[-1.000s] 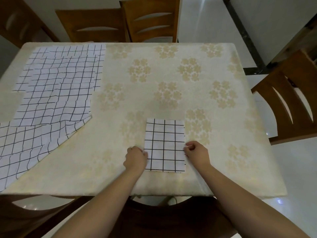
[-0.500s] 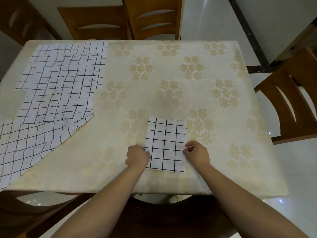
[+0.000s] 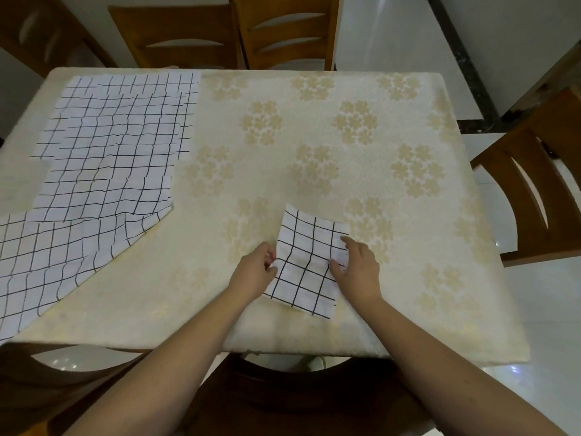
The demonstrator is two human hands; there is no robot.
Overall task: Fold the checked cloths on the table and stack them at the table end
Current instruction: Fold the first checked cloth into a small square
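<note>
A small folded checked cloth (image 3: pixel 306 262), white with a black grid, is near the table's front edge, turned askew with its middle bowed up. My left hand (image 3: pixel 254 272) pinches its left edge. My right hand (image 3: pixel 356 267) grips its right edge, fingers lying over the cloth. Several unfolded checked cloths (image 3: pixel 107 158) lie spread and overlapping on the table's left side, the nearest one (image 3: pixel 47 265) hanging over the front left edge.
The table (image 3: pixel 361 146) wears a cream covering with pale flower prints. Wooden chairs stand at the far side (image 3: pixel 283 29), on the right (image 3: pixel 534 190) and at the far left (image 3: pixel 37 36). Another chair (image 3: pixel 283 391) sits just under the near edge.
The folded cloth lay flat and square between my hands before. Now both hands have gripped its sides, it has turned clockwise, and its middle has buckled upward.
</note>
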